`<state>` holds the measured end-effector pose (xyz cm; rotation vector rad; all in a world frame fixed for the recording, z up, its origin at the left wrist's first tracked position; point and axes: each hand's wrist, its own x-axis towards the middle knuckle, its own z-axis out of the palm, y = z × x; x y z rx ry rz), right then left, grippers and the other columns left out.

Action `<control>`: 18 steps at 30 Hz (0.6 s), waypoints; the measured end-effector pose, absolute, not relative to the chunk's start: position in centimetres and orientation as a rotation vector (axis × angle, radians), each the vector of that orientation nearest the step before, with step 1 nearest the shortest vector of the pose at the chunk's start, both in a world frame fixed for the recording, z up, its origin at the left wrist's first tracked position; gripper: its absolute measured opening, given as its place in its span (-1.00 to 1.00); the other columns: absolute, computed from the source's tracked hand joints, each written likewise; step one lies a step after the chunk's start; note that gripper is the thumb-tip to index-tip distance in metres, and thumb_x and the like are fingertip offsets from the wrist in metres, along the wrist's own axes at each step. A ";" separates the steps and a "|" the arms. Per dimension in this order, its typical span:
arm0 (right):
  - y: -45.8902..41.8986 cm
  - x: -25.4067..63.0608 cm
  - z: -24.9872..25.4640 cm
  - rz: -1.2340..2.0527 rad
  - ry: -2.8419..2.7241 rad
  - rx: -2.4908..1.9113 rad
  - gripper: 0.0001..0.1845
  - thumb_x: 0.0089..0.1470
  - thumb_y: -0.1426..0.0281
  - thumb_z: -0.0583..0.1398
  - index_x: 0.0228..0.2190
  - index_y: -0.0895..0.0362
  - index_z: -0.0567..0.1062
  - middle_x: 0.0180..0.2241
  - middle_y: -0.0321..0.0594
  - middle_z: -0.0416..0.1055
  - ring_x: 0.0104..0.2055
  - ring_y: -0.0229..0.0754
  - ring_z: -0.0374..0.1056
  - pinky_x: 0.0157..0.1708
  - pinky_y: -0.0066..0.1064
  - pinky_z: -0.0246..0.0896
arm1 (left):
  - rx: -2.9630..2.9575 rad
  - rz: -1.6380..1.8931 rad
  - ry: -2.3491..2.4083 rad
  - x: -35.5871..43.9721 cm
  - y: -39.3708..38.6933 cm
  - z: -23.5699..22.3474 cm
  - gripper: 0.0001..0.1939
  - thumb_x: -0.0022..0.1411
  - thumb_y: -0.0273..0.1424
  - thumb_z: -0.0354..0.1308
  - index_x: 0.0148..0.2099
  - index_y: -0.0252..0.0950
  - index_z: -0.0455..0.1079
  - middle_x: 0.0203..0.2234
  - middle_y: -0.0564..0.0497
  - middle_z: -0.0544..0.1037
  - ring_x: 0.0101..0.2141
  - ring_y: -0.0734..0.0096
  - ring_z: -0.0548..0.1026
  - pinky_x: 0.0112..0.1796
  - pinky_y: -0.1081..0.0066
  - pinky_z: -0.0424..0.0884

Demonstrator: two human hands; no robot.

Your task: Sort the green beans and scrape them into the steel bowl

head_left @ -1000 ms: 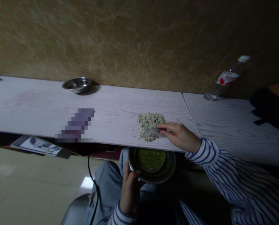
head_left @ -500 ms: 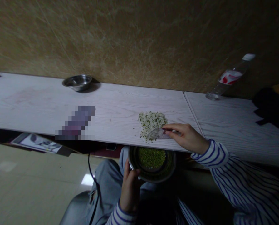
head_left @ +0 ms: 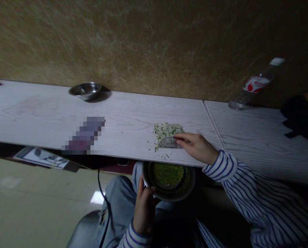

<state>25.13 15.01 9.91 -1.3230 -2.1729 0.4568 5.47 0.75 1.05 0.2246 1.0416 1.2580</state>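
Note:
My left hand (head_left: 145, 203) grips the near-left rim of a metal bowl (head_left: 188, 193), held just below the table's front edge. Green beans (head_left: 168, 173), looking like mung beans, cover the bowl's bottom. My right hand (head_left: 196, 146) pinches a clear, thin, half-round plastic scraper (head_left: 167, 142) by its right end. The scraper stands on edge at the near side of a spread pile of white grains mixed with green beans (head_left: 168, 129). A few loose grains lie between it and the table edge.
An empty-looking steel bowl (head_left: 85, 91) sits by the wall at the left. A blurred-out flat object (head_left: 85, 136) lies nearer the front edge. A plastic bottle (head_left: 256, 84) stands at the right, dark cloth (head_left: 301, 119) beyond it. A black cable (head_left: 108, 206) hangs at my knee.
My right hand has moved slightly left and away from the table edge with the scraper, now more upright against the grain pile. My left hand and its bowl are nearly unmoved.

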 end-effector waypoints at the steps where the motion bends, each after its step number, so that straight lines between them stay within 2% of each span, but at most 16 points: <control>1: 15.2 25.1 9.9 0.462 -2.160 -1.334 -0.70 0.15 0.47 0.18 -0.12 0.06 0.63 -0.14 -0.18 0.64 -0.14 -0.11 0.57 -0.11 -0.25 0.49 | 0.223 1.258 1.039 5.5 0.8 1.0 -0.20 0.06 -0.36 0.21 0.37 0.03 0.19 0.16 -0.07 0.44 -0.06 0.08 0.46 -0.25 0.26 0.45; 5: 15.5 25.4 10.4 0.454 -2.110 -1.358 -0.70 0.16 0.45 0.19 -0.11 0.10 0.63 -0.16 -0.16 0.65 -0.22 -0.12 0.58 -0.17 -0.28 0.50 | 0.213 1.264 1.016 5.5 0.8 1.0 -0.19 0.07 -0.38 0.21 0.37 0.05 0.16 0.19 -0.04 0.41 -0.04 0.11 0.45 -0.23 0.28 0.45; 13: 15.2 26.2 10.3 0.346 -2.090 -1.366 -0.70 0.18 0.42 0.17 -0.09 0.10 0.62 -0.14 -0.14 0.64 -0.15 -0.08 0.57 -0.11 -0.23 0.48 | 0.195 1.263 1.019 5.5 0.9 1.2 -0.21 0.07 -0.40 0.21 0.36 0.00 0.19 0.16 -0.08 0.44 -0.01 0.06 0.45 -0.11 0.17 0.45; 18: 14.1 25.8 10.5 0.375 -2.162 -1.324 -0.71 0.18 0.45 0.17 -0.10 0.10 0.62 -0.14 -0.14 0.64 -0.14 -0.11 0.57 -0.11 -0.28 0.49 | 0.212 1.274 1.006 5.5 0.9 1.3 -0.24 0.10 -0.42 0.19 0.35 0.00 0.20 0.16 -0.05 0.44 -0.01 0.11 0.43 -0.14 0.23 0.46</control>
